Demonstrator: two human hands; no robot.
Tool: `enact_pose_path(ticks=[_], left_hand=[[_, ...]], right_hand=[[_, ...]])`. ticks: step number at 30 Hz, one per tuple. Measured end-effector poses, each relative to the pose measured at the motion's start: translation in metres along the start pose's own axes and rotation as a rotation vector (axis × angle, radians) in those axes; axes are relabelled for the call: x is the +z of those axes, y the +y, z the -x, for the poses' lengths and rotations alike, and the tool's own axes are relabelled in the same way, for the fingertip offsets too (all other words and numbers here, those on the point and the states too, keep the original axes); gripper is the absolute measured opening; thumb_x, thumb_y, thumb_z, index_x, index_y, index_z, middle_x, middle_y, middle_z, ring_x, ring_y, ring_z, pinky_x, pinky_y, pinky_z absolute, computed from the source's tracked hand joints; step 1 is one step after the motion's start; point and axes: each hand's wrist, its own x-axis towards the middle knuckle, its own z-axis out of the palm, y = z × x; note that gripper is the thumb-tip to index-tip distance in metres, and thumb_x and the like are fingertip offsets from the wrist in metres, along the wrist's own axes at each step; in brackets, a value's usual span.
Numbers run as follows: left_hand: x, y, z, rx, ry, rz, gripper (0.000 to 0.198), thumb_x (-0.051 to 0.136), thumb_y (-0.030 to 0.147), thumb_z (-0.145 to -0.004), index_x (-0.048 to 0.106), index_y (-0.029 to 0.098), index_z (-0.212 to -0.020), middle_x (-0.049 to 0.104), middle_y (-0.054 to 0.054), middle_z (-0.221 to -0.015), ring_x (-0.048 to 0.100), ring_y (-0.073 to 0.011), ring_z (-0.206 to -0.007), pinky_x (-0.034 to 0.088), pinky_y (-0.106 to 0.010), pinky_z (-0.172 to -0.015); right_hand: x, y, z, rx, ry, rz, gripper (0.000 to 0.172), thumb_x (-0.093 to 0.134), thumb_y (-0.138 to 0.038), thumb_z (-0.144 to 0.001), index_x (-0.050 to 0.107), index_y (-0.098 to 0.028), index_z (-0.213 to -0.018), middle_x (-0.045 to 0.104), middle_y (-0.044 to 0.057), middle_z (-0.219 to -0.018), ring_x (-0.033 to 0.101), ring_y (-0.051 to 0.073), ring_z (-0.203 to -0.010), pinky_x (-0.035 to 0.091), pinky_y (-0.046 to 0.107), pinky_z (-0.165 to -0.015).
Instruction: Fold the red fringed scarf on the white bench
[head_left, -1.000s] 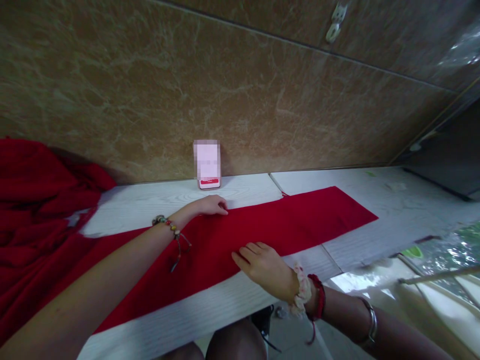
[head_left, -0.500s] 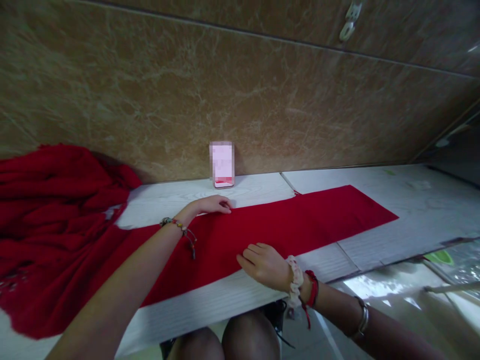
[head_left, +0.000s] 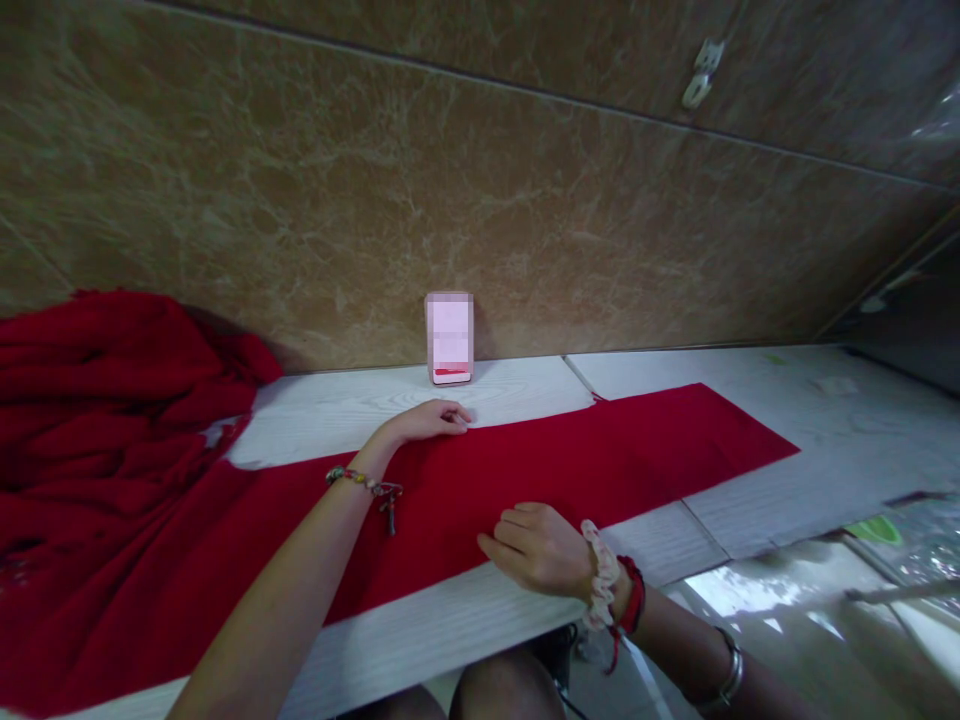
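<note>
A long strip of red cloth (head_left: 585, 460) lies flat and runs to a pointed end at the right. At its far edge is my left hand (head_left: 433, 420), with bent fingers and the fingertips closed at the cloth's edge. My right hand (head_left: 532, 548) rests on the near edge of the strip, its fingers curled in. What lies under those curled fingers is hidden. Towards the left, the strip runs into a big crumpled heap of the same red cloth (head_left: 112, 400).
A phone (head_left: 452, 338) with a blurred screen leans against the brown marbled wall (head_left: 337, 200). The cloth lies on a narrow white wood-grain tabletop (head_left: 405, 655). Past its right front edge lie a green item (head_left: 876, 529) and clear plastic. My knees (head_left: 502, 688) are below.
The view has tilted up slightly, so everything sits a little lower. Both hands keep nearly the same places on the red cloth, which lies as before.
</note>
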Motion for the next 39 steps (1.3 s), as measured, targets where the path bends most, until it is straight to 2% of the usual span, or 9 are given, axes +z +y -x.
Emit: enact_pose_path(ticks=[7, 14, 21, 26, 29, 31, 33, 36, 39], left_hand=[[0.003, 0.003, 0.001, -0.026, 0.037, 0.094, 0.024, 0.057, 0.021, -0.066, 0.060, 0.013, -0.088, 0.060, 0.001, -0.069, 0.052, -0.0110, -0.064, 0.039, -0.021, -0.060], [-0.005, 0.020, -0.005, -0.089, -0.011, 0.174, 0.026, 0.062, 0.022, -0.060, 0.059, 0.014, -0.084, 0.057, 0.003, -0.066, 0.050, -0.0106, -0.062, 0.036, -0.022, -0.059], [-0.005, 0.052, -0.022, 0.055, 0.078, 0.273, 0.028, 0.064, 0.027, -0.059, 0.060, 0.014, -0.084, 0.054, 0.003, -0.067, 0.048, -0.0095, -0.063, 0.036, -0.023, -0.063], [0.006, 0.092, -0.061, 0.228, 0.143, 0.300, 0.022, 0.061, 0.025, -0.065, 0.060, 0.014, -0.084, 0.058, 0.001, -0.074, 0.051, -0.0096, -0.068, 0.039, -0.023, -0.067], [0.027, 0.122, -0.097, 0.293, 0.210, 0.219, 0.019, 0.053, 0.021, -0.072, 0.059, 0.013, -0.089, 0.060, -0.001, -0.078, 0.053, -0.0106, -0.070, 0.042, -0.024, -0.070], [0.049, 0.138, -0.123, 0.292, 0.295, 0.054, 0.019, 0.047, 0.016, -0.076, 0.058, 0.012, -0.091, 0.061, -0.003, -0.083, 0.055, -0.0121, -0.075, 0.043, -0.026, -0.073], [0.077, 0.147, -0.146, 0.297, 0.326, -0.011, 0.021, 0.043, 0.011, -0.078, 0.058, 0.011, -0.092, 0.061, -0.006, -0.090, 0.055, -0.0137, -0.084, 0.042, -0.027, -0.080], [0.122, 0.147, -0.171, 0.313, 0.304, -0.074, 0.025, 0.044, 0.007, -0.076, 0.059, 0.012, -0.095, 0.061, -0.007, -0.096, 0.055, -0.0151, -0.090, 0.041, -0.027, -0.084], [0.159, 0.135, -0.181, 0.328, 0.263, -0.157, 0.026, 0.049, 0.003, -0.071, 0.061, 0.012, -0.091, 0.060, -0.008, -0.095, 0.055, -0.0175, -0.090, 0.041, -0.028, -0.086]], right_hand=[[-0.009, -0.001, 0.000, -0.078, 0.014, 0.060, 0.014, 0.045, -0.006, -0.082, 0.059, -0.007, -0.084, 0.050, -0.001, -0.056, 0.044, 0.010, -0.051, 0.031, 0.025, -0.045], [-0.027, 0.003, -0.003, -0.100, 0.008, 0.150, 0.017, 0.043, -0.007, -0.083, 0.060, -0.008, -0.084, 0.051, 0.000, -0.058, 0.046, 0.010, -0.052, 0.033, 0.025, -0.045], [-0.067, 0.023, 0.004, -0.034, -0.034, 0.249, 0.018, 0.044, -0.007, -0.083, 0.061, -0.010, -0.088, 0.055, 0.000, -0.060, 0.048, 0.010, -0.052, 0.035, 0.025, -0.044], [-0.108, 0.043, 0.025, 0.117, -0.038, 0.230, 0.023, 0.038, -0.010, -0.087, 0.060, -0.011, -0.092, 0.059, 0.002, -0.066, 0.052, 0.010, -0.057, 0.041, 0.023, -0.051], [-0.131, 0.057, 0.046, 0.263, -0.006, 0.192, 0.025, 0.035, -0.010, -0.087, 0.058, -0.012, -0.097, 0.061, 0.004, -0.074, 0.055, 0.010, -0.063, 0.043, 0.021, -0.055], [-0.139, 0.067, 0.066, 0.402, -0.001, 0.190, 0.026, 0.035, -0.009, -0.086, 0.057, -0.014, -0.099, 0.061, 0.005, -0.077, 0.056, 0.011, -0.064, 0.044, 0.021, -0.055], [-0.141, 0.078, 0.093, 0.538, -0.026, 0.199, 0.028, 0.036, -0.009, -0.084, 0.056, -0.014, -0.102, 0.061, 0.005, -0.079, 0.057, 0.011, -0.064, 0.046, 0.022, -0.055], [-0.133, 0.094, 0.140, 0.681, -0.103, 0.204, 0.032, 0.037, -0.009, -0.081, 0.056, -0.015, -0.105, 0.062, 0.006, -0.079, 0.058, 0.013, -0.063, 0.048, 0.024, -0.057], [-0.118, 0.105, 0.182, 0.813, -0.192, 0.189, 0.035, 0.039, -0.009, -0.078, 0.057, -0.016, -0.107, 0.064, 0.007, -0.085, 0.061, 0.016, -0.071, 0.052, 0.029, -0.062]])
